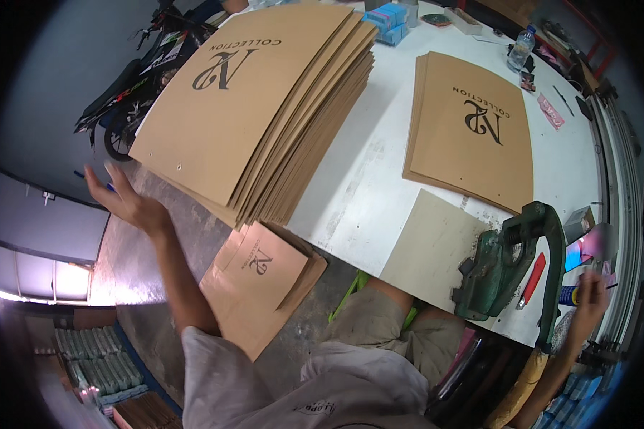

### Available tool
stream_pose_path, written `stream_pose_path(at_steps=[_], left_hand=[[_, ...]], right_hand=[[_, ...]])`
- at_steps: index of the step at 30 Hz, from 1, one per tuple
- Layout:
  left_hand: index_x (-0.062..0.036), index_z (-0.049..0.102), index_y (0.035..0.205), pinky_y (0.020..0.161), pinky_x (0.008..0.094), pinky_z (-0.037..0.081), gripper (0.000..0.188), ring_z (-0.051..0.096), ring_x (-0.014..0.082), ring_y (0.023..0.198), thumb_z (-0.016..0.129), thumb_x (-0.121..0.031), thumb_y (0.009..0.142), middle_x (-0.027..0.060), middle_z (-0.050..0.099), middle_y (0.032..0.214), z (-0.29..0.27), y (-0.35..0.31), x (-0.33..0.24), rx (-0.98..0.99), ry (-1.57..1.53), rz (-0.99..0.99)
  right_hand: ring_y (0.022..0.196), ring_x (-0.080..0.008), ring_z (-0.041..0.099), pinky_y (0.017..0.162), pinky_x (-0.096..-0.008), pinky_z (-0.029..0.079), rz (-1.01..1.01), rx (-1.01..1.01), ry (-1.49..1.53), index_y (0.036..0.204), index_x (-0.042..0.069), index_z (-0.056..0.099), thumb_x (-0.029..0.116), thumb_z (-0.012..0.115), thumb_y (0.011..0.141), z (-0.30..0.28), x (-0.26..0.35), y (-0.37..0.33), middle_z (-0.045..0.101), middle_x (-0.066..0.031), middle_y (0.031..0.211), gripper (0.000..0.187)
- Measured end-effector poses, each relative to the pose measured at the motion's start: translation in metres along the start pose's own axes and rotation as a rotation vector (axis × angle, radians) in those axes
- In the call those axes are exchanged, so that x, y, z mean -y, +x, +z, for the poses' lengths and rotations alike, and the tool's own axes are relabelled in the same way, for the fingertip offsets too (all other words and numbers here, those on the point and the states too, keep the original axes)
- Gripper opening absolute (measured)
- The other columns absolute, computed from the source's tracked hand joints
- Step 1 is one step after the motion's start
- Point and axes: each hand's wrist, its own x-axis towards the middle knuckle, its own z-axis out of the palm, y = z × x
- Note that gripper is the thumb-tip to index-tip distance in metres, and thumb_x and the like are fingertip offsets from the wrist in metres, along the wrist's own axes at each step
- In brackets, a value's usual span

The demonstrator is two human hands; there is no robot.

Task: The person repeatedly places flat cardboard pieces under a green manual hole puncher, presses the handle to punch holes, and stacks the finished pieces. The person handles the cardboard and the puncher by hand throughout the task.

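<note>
My left hand is raised off the table's left side, fingers spread, with nothing in it. Close by stands a tall stack of flat brown paper bags with dark print and small punched holes near one edge. My right hand is at the table's right edge, beyond a green hand press. Its fingers are bent together; a small dark tip shows beside them, but what they hold is unclear. The press's lever ends in a yellow-wrapped handle beside my right forearm. A grey-beige board lies beside the press.
A lower stack of brown bags lies on the white table. A red cutter knife rests beside the press. More brown bags are below the table edge. A motorcycle stands at left, a plastic bottle far right.
</note>
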Motion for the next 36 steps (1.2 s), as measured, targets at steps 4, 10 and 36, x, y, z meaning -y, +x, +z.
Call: stream_pose_path(at_steps=[4,10,36], left_hand=[[0.0060,0.060,0.133,0.106,0.0407,0.044,0.061,0.054,0.0344,0.130,0.063,-0.045,0.101,0.0237,0.061,0.131,0.118,0.095,0.033,0.593,0.160,0.083],[0.0076,0.058,0.140,0.118,0.0434,0.035,0.089,0.047,0.0365,0.142,0.050,-0.071,0.098,0.0313,0.051,0.149,0.180,0.145,0.144,1.369,0.444,-0.304],[-0.0016,0.061,0.136,0.090,0.0316,0.049,0.080,0.063,0.0196,0.103,0.064,-0.068,0.092,0.0134,0.065,0.118,0.244,0.156,0.180,1.593,0.158,-0.655]], right_hand=[[0.082,-0.0128,0.062,0.074,-0.0291,0.048,-0.530,0.152,-0.060,0.104,-0.002,0.068,0.012,0.071,0.096,0.043,0.159,0.012,0.066,-0.0037,0.091,0.017],[0.104,-0.0384,0.069,0.090,-0.0480,0.054,-0.850,0.936,-0.445,0.118,-0.003,0.067,0.026,0.077,0.090,0.233,0.304,0.073,0.071,-0.0235,0.107,0.042],[0.103,-0.0325,0.075,0.087,-0.0442,0.061,-0.745,0.703,-0.505,0.105,0.006,0.078,0.015,0.072,0.082,0.368,0.383,0.109,0.077,-0.0172,0.108,0.026]])
